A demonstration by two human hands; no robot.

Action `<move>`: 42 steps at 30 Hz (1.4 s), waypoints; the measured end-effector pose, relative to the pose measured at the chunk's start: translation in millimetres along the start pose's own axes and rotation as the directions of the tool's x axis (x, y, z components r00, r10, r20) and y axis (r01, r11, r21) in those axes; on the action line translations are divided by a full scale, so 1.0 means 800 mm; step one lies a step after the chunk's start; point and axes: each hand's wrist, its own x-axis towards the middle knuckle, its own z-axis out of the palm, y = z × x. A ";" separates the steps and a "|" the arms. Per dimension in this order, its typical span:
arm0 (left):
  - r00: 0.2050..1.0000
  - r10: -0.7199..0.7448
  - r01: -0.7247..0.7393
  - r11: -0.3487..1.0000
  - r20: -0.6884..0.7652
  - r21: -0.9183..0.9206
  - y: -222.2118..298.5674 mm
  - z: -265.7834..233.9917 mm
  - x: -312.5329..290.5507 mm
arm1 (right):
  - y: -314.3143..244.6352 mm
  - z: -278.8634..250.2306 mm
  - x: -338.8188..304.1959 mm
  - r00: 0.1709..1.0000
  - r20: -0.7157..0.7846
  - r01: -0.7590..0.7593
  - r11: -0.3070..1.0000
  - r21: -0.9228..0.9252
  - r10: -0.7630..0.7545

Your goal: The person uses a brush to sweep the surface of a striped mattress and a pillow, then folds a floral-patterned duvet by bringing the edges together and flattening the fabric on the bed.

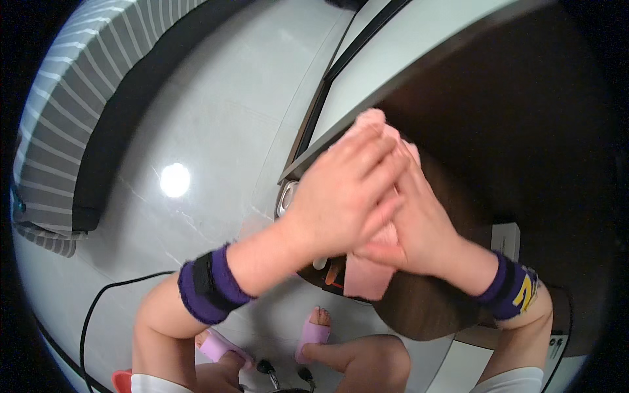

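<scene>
Left hand point(337, 190) and right hand point(422, 226) press together, pinching a pink cloth point(369, 278) between them; its hidden middle seems bunched. Behind the right hand, a wristband point(499, 283) bears a yellow mark point(525, 293).

From head height, the single view looks steeply down past nearby bare hands point(341, 193) to glossy grey marble-patterned floor tiles point(216, 124); its black corners seem unreadable.
</scene>
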 end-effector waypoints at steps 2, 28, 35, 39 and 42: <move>0.991 -0.129 0.131 0.990 0.032 -0.047 0.051 0.012 -0.007 | -0.006 -0.010 -0.038 0.999 -0.009 -0.048 0.995 0.090 0.049; -0.047 -0.995 0.868 0.001 -0.084 -0.496 0.421 -0.224 -0.277 | -0.425 0.029 -0.045 0.748 0.615 -0.385 0.591 0.709 -0.250; -0.448 -0.886 0.616 -0.209 -0.119 -0.760 0.539 -0.402 -0.386 | -0.644 0.040 -0.007 0.484 0.817 -0.642 0.508 0.574 -0.313; -0.668 -0.690 0.536 -0.188 -0.277 -0.823 0.547 -0.420 -0.476 | -0.704 0.067 0.033 0.419 0.880 -0.700 0.538 0.471 -0.225; -0.776 -0.489 0.530 -0.161 -0.399 -0.833 0.564 -0.414 -0.548 | -0.744 0.074 0.043 0.296 0.945 -0.695 0.648 0.312 -0.138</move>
